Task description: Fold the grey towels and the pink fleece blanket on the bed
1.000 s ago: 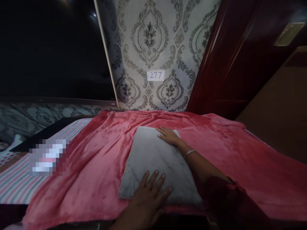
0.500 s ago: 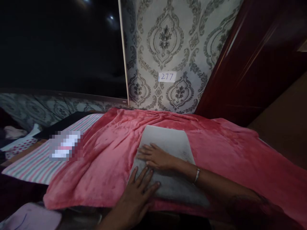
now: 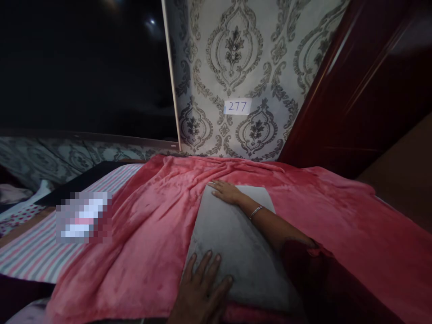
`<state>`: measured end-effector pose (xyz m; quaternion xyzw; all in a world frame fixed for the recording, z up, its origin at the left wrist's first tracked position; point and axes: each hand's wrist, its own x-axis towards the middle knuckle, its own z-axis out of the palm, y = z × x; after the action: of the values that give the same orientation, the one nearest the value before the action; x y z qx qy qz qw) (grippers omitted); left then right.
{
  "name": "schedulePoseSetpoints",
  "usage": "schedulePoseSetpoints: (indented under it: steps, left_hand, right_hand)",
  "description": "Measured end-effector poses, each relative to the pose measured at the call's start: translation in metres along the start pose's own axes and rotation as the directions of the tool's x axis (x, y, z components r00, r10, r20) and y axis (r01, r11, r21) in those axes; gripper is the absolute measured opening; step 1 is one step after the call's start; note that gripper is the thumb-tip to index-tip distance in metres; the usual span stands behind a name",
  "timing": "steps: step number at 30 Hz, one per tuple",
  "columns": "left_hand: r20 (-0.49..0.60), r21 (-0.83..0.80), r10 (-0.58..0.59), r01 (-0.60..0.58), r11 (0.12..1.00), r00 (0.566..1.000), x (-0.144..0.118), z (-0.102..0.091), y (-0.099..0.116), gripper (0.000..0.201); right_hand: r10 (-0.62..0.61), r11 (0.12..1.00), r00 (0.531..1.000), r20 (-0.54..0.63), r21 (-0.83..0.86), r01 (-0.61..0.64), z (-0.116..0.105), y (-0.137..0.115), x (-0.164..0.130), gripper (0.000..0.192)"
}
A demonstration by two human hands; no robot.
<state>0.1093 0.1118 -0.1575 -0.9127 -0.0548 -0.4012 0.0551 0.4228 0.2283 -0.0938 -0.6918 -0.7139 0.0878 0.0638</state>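
On top of the rumpled pink blanket (image 3: 148, 225) lies a flat grey sheet (image 3: 229, 238), its narrower end toward the papered wall (image 3: 232, 67). The right hand (image 3: 225, 191) rests by its far left corner, fingers extended, grasping nothing; the left hand (image 3: 204, 288) lies over the near part, fingers spread and unclenched. A bracelet (image 3: 255, 212) circles the right wrist.

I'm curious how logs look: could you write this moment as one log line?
left hand: palm down, near part of grey sheet | right hand: palm down, far edge | grey sheet: on pink blanket
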Motion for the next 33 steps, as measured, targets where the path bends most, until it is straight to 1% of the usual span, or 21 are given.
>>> schedulePoseSetpoints:
  steps: [3,6,8,9,11,13,15,16,18,19,21,23,26,28,30,33]
  left_hand:
    - [0.001,-0.005,-0.007,0.007,1.000,1.000,-0.002,0.003,0.000,0.045]
    - [0.061,-0.019,-0.007,0.008,1.000,0.998,-0.002,-0.001,-0.002,0.050]
    - [0.100,-0.018,-0.001,0.003,1.000,0.995,0.001,-0.008,-0.004,0.053]
    - [0.119,-0.012,0.005,-0.003,1.000,0.993,0.003,-0.012,-0.005,0.053]
    - [0.145,0.008,0.022,-0.024,1.000,0.989,0.010,-0.022,-0.005,0.053]
    - [0.170,0.024,0.060,-0.065,0.998,0.984,0.021,-0.029,-0.001,0.054]
    - [0.195,0.002,0.116,-0.118,0.993,0.974,0.037,-0.030,0.009,0.056]
    - [0.213,-0.025,0.155,-0.154,0.988,0.965,0.045,-0.027,0.017,0.057]
    - [0.247,-0.098,0.243,-0.225,0.969,0.938,0.062,-0.015,0.035,0.058]
    - [0.258,-0.133,0.275,-0.247,0.960,0.926,0.069,-0.007,0.044,0.057]
    - [0.291,-0.174,0.305,-0.263,0.949,0.907,0.079,0.010,0.059,0.058]
    - [0.315,-0.173,0.297,-0.254,0.952,0.901,0.082,0.024,0.068,0.061]
    - [0.327,-0.129,0.303,-0.275,0.953,0.895,0.076,0.034,0.071,0.062]
    - [0.337,-0.104,0.319,-0.302,0.948,0.885,0.071,0.036,0.069,0.063]
    - [0.328,-0.077,0.331,-0.324,0.943,0.885,0.068,0.038,0.068,0.062]
    - [0.270,-0.036,0.342,-0.346,0.938,0.900,0.067,0.043,0.067,0.050]
  right_hand:
    - [0.003,1.000,1.000,-0.009,0.012,-0.003,-0.001,0.000,0.002,0.059]
    - [0.036,0.999,0.999,0.010,0.005,-0.036,-0.010,-0.009,-0.003,0.059]
    - [0.041,0.999,0.999,0.013,-0.008,-0.041,-0.018,-0.017,-0.015,0.059]
    - [0.025,1.000,1.000,0.006,-0.014,-0.025,-0.022,-0.021,-0.026,0.059]
    - [-0.047,0.999,0.999,-0.009,-0.014,0.047,-0.027,-0.029,-0.056,0.060]
    - [-0.121,0.993,0.993,-0.015,0.013,0.121,-0.028,-0.035,-0.098,0.060]
    - [-0.161,0.985,0.987,-0.006,0.061,0.161,-0.025,-0.038,-0.144,0.058]
    - [-0.161,0.984,0.987,0.001,0.083,0.160,-0.022,-0.038,-0.165,0.057]
    - [-0.138,0.985,0.990,0.012,0.111,0.135,-0.015,-0.036,-0.200,0.055]
    - [-0.126,0.986,0.992,0.019,0.116,0.123,-0.011,-0.034,-0.213,0.054]
    - [-0.119,0.988,0.993,0.026,0.106,0.115,-0.004,-0.028,-0.227,0.054]
    - [-0.133,0.988,0.991,0.026,0.085,0.130,0.003,-0.020,-0.228,0.055]
    - [-0.130,0.990,0.992,-0.002,0.051,0.130,0.008,-0.001,-0.212,0.057]
    - [-0.102,0.994,0.994,-0.031,0.027,0.103,0.007,0.015,-0.194,0.058]
    - [-0.057,0.998,0.997,-0.056,0.012,0.058,0.003,0.034,-0.173,0.060]
    - [0.033,0.999,0.996,-0.081,0.024,-0.032,-0.004,0.063,-0.141,0.060]
